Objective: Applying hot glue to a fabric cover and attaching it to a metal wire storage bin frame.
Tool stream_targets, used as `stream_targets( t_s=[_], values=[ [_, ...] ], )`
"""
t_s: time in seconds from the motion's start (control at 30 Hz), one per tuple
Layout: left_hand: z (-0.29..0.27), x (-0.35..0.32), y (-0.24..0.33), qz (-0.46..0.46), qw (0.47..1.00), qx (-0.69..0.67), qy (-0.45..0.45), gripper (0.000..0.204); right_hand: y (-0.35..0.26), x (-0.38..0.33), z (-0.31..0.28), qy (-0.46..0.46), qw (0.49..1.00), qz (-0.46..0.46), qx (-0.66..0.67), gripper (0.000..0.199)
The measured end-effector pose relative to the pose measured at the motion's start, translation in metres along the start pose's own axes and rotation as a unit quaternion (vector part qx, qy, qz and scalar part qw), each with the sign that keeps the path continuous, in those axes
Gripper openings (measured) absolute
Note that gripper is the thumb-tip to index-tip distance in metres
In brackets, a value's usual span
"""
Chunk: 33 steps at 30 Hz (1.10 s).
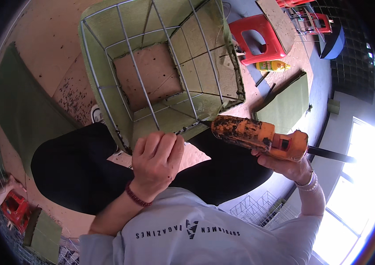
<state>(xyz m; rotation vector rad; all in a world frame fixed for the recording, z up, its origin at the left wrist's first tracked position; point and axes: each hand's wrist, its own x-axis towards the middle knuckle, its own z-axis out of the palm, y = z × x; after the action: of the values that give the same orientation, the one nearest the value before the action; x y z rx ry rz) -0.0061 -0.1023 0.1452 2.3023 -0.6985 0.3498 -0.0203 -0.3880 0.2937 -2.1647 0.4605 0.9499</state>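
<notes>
We find the person seated, with a wire-frame basket (161, 66) lined in green fabric propped against the knees, its open mouth facing the camera and a tan panel showing at its far end. The left hand (156, 163) is clenched at the basket's near lower rim, fingers curled where fabric meets wire; we cannot tell whether it pinches the fabric alone or wire as well. The right hand (284, 165) grasps an orange power tool (258, 137), heavily soiled with dark residue, its nozzle tip meeting that same rim just beside the left fingers. A dark cord or hose trails from the tool's rear.

Risks noted, in our judgement:
- The nozzle sits very near the left fingertips; a slip of the tip along the wire could strike or burn them.
- The basket rests on the lap with no clamp; pressure from the tool could rock it and misplace the join.
- Residue on the tool body may weaken the right hand's grip.
- The trailing line could snag on the knee and jerk the tool.

Nearby on the floor: a red plastic stool (258, 37), a yellow bottle (272, 66), a loose green fabric sheet (286, 104), and further wire frames (258, 207) near the right elbow.
</notes>
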Motion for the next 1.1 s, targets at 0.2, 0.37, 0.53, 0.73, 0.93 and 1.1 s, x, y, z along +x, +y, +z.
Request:
stream_targets(
  t_s=[0.2,0.37,0.53,0.73,0.93,1.1],
  values=[
    [0.014,-0.015,-0.001,0.02,0.999,0.005,0.025,0.023,-0.013,-0.004,0.0,-0.009,0.996,0.072,-0.053,0.038],
    [0.012,-0.014,-0.004,0.022,0.999,0.0,0.037,0.022,-0.019,-0.011,0.007,0.032,0.995,-0.007,-0.098,0.041],
    [0.013,-0.014,-0.006,0.025,0.999,-0.013,0.033,0.022,-0.01,-0.013,0.021,0.125,0.938,-0.161,-0.282,0.046],
    [0.008,-0.004,-0.004,0.025,0.999,-0.037,0.024,0.024,-0.016,-0.008,0.016,0.061,0.983,-0.039,-0.17,0.046],
    [-0.013,0.061,0.04,0.033,0.963,-0.259,0.062,0.03,0.002,-0.009,0.017,0.082,0.985,-0.05,-0.141,0.044],
    [-0.033,0.115,0.128,0.122,0.954,-0.269,0.049,0.017,0.047,0.022,0.053,0.363,0.856,-0.256,-0.263,0.023]
  ],
)
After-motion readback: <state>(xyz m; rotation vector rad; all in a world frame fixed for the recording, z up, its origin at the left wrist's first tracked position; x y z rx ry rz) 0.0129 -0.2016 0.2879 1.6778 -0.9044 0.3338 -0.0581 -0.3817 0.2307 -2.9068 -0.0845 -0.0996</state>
